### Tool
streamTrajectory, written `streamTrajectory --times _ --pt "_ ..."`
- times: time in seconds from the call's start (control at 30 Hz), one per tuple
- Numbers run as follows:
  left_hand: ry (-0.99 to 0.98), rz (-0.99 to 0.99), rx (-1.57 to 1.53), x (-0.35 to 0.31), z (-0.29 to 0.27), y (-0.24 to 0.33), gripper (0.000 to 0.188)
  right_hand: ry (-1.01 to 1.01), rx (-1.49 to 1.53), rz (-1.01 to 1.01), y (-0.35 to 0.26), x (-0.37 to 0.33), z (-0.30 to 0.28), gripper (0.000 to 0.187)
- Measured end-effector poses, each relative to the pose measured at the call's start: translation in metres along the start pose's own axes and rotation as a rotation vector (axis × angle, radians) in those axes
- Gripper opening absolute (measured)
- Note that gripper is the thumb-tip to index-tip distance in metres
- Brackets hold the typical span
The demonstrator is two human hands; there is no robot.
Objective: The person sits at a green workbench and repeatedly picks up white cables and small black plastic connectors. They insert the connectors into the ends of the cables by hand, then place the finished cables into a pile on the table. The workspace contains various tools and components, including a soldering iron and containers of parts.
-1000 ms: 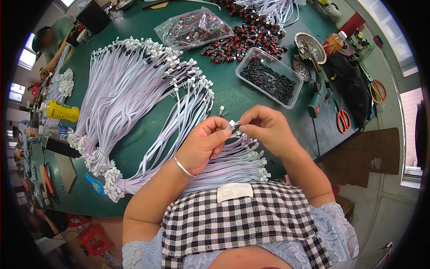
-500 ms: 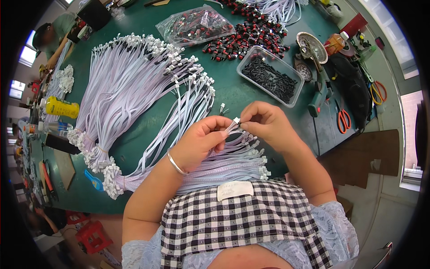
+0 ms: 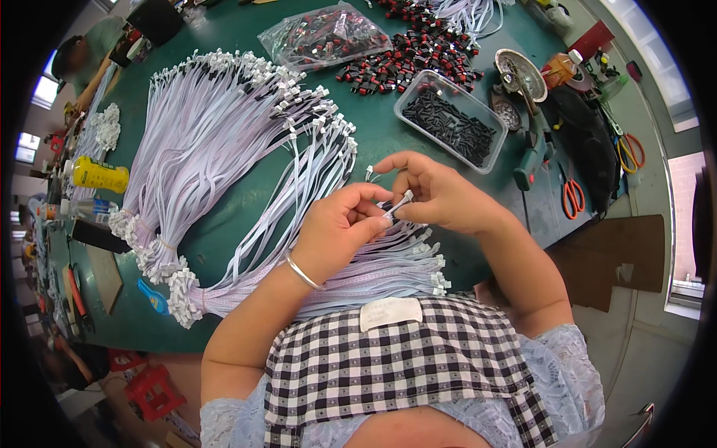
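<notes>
Near the bench's front, my left hand [image 3: 332, 228], with a silver bangle on the wrist, is closed with thumb and fingers on a thin white ribbon cable. The cable's small white connector [image 3: 408, 196] sticks up between both hands. My right hand [image 3: 441, 190] is pinched at the cable just below that connector, its index finger raised and curved away. A dark bit shows at the fingertips, too small to make out. Under my hands lies a bundle of white and pinkish ribbon cables [image 3: 358, 276]. One loose connector end [image 3: 370, 173] rests just beyond my fingers.
A large fan of ribbon cables [image 3: 216, 142] covers the left. Ahead stand a clear box [image 3: 499, 142] of short black tubes [image 3: 448, 123], a pile of red-black parts [image 3: 418, 60] and a plastic bag [image 3: 325, 37]. A glue gun [image 3: 534, 153] and orange-handled scissors [image 3: 573, 198] lie right.
My right hand's index finger has lifted away from the pinch. The connector has tilted to the right, and both hands have shifted slightly.
</notes>
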State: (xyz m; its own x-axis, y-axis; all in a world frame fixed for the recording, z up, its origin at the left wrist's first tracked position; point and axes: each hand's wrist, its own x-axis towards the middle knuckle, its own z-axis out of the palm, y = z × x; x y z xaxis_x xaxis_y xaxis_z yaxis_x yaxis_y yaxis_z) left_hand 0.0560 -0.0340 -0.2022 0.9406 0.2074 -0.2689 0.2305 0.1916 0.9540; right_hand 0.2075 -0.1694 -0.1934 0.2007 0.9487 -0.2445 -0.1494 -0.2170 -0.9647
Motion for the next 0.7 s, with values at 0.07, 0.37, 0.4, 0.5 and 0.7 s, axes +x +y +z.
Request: streamTrajectory --times 0.07,0.37,0.4,0.5,0.7 --pt "0.023 0.025 0.057 -0.001 0.000 0.001 0.033 0.014 -0.058 0.030 -0.003 0.001 0.001 0.050" --pt "0.151 0.170 0.045 0.006 -0.003 -0.006 0.027 0.095 -0.085 -0.153 0.002 0.010 0.000 0.050" --pt "0.162 0.179 0.004 0.008 -0.003 -0.006 0.027 0.086 -0.065 -0.103 0.001 0.009 0.000 0.050" --pt "0.164 0.156 0.012 0.008 -0.006 -0.001 0.027 0.058 0.003 0.046 -0.002 0.002 -0.006 0.044" --pt "0.198 0.191 0.104 0.016 -0.011 0.004 0.022 0.137 0.060 0.057 0.003 -0.004 -0.005 0.037"
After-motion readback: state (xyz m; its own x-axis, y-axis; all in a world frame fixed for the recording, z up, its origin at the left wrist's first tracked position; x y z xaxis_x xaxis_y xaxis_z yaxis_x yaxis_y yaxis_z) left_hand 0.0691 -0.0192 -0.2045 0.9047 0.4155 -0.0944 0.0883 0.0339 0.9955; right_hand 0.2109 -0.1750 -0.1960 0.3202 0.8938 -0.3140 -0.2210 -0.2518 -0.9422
